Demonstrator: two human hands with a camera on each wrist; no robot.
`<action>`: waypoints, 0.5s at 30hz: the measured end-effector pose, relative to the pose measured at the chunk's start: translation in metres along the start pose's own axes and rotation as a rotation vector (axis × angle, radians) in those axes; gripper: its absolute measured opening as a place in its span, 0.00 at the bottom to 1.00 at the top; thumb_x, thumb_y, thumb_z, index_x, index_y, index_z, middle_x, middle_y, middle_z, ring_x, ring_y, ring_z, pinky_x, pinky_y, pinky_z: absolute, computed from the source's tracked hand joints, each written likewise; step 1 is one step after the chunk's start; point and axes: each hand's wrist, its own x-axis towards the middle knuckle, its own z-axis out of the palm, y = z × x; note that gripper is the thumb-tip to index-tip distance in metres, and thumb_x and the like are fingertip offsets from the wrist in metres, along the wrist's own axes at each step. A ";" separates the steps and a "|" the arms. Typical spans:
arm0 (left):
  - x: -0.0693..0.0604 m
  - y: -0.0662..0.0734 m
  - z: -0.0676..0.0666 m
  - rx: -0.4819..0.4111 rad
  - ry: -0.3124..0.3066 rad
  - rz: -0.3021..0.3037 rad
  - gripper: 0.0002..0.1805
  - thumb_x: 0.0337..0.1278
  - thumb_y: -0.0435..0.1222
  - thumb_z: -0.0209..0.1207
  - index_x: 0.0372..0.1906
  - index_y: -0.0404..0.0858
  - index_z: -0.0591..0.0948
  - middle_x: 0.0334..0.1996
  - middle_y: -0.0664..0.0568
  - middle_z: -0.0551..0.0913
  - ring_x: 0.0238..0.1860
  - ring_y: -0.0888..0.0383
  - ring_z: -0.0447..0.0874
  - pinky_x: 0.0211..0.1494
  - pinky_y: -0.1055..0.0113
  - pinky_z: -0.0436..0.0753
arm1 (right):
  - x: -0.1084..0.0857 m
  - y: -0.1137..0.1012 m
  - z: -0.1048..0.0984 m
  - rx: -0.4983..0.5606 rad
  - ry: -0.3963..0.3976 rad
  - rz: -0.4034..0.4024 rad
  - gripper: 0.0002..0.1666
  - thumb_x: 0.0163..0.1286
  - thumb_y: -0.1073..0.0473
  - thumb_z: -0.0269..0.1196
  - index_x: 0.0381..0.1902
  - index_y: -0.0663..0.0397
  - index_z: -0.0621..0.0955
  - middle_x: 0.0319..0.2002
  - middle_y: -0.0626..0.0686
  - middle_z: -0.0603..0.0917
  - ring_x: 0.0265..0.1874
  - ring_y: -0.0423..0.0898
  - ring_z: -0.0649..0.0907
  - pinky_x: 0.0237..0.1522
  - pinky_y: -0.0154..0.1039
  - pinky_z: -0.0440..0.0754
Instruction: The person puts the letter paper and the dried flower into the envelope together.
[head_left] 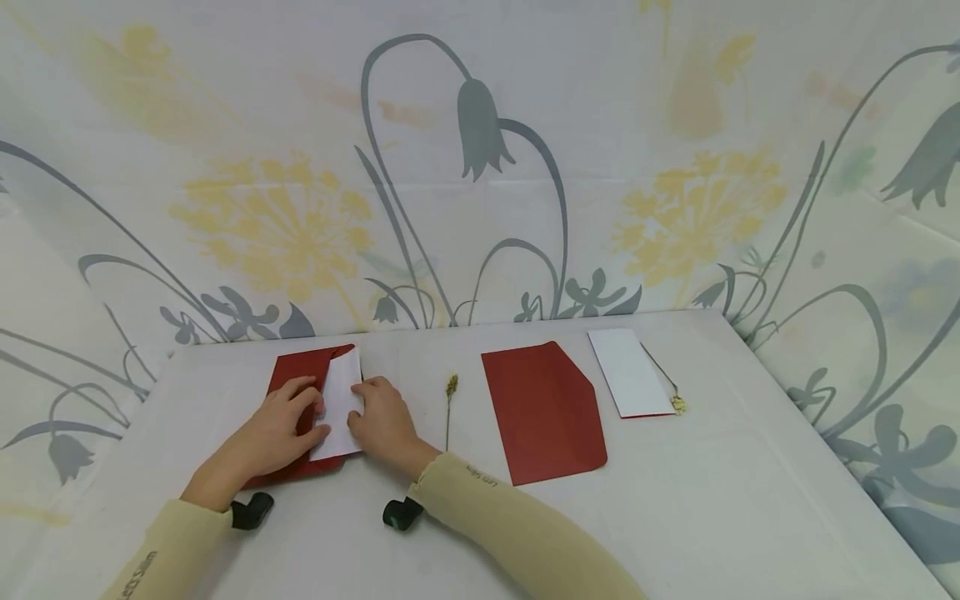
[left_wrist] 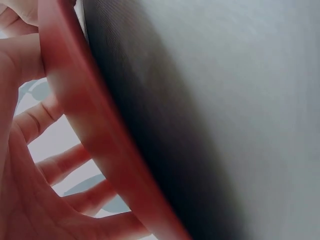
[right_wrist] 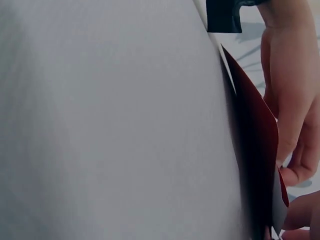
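Note:
A red envelope lies at the left of the table, with a white card over its right part. How far the card's left edge is tucked inside, I cannot tell. My left hand grips the envelope by its opening, thumb and bent forefinger near the card. From the right, my right hand pinches the card's outer edge between thumb and forefinger. In the left wrist view, the red envelope stands slightly off the table, fingers along its far side. The right wrist view shows its raised edge.
A dried flower stem lies right of my right hand. Beyond it is a second red envelope with its flap spread. Farther right lie a white card with a red edge and another dried flower. A patterned cloth hangs behind the table.

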 end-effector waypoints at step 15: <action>0.002 0.002 0.000 -0.013 0.011 0.047 0.13 0.54 0.36 0.68 0.37 0.44 0.73 0.62 0.30 0.69 0.60 0.29 0.70 0.59 0.34 0.72 | 0.005 0.005 0.006 0.267 0.033 0.007 0.19 0.64 0.67 0.64 0.54 0.62 0.84 0.37 0.50 0.86 0.34 0.34 0.80 0.37 0.24 0.76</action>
